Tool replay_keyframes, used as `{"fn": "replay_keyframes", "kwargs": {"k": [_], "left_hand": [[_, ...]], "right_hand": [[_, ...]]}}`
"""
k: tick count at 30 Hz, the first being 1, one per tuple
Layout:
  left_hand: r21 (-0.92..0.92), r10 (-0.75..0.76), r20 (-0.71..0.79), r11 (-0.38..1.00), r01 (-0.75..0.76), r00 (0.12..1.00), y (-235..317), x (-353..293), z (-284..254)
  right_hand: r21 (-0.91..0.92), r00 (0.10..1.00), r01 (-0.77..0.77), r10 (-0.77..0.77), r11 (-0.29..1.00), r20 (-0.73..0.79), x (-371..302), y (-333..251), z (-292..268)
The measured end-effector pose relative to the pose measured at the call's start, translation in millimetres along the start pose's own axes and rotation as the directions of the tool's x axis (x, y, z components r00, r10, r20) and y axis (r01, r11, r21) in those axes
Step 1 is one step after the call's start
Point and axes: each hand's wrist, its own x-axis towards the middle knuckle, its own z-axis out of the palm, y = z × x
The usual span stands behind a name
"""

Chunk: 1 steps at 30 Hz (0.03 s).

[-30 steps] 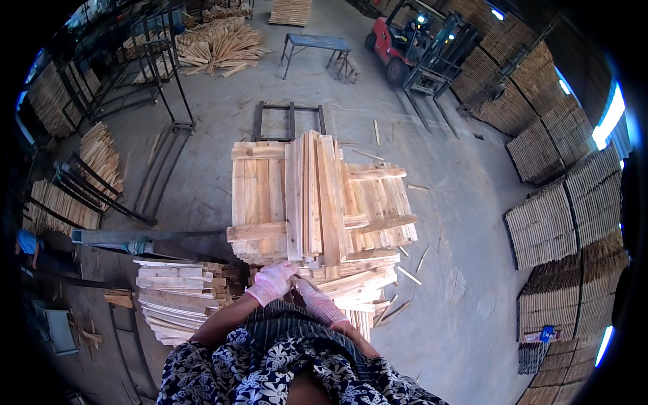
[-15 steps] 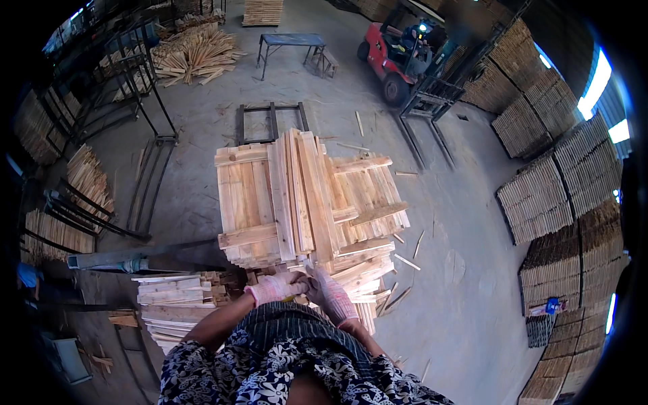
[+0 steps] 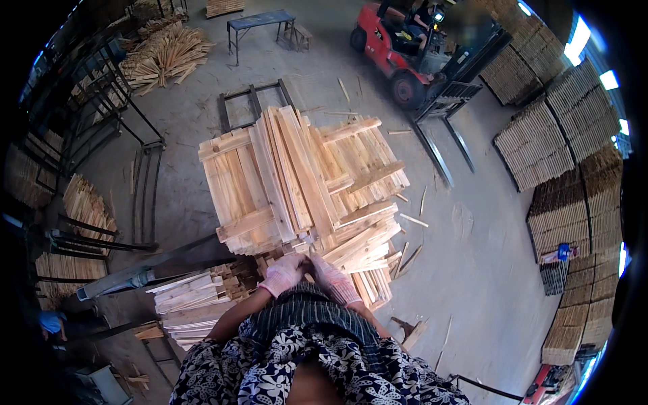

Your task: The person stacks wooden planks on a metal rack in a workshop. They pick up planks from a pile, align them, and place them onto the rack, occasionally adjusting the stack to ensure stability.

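My left hand (image 3: 285, 273) and my right hand (image 3: 331, 279), both in pale pink-and-white work gloves, meet in front of my waist. Their fingers are bent and pressed together; whatever is between them is hidden. Just beyond lies a tall pile of pale wood: loose planks (image 3: 289, 169) run lengthwise over a slatted panel (image 3: 233, 179) on the left and another slatted panel (image 3: 368, 165) on the right. Both panels have crosspieces. Short boards (image 3: 364, 246) jut out at the near right of the pile, close to my right hand.
Stacked short slats (image 3: 185, 297) stand at my left beside a metal beam (image 3: 145, 273). A red forklift (image 3: 398, 57) with a seated person points its forks toward the floor right of the pile. Tall wood stacks (image 3: 533, 145) line the right. Another person (image 3: 50, 322) is at far left.
The view has turned and shifted slightly. Against the background, the forklift has come forward and to the right. My hands stay together at my waist, the left one drawn in closer to the right.
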Motion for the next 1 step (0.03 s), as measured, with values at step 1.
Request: {"fn": "replay_keyframes", "kwargs": {"k": [1], "left_hand": [[0.036,-0.038,0.004,0.999,0.038,0.999,4.3,2.6,-4.7]], "right_hand": [[0.008,1.000,-0.011,0.011,1.000,-0.006,-4.0,-1.4,3.7]]}}
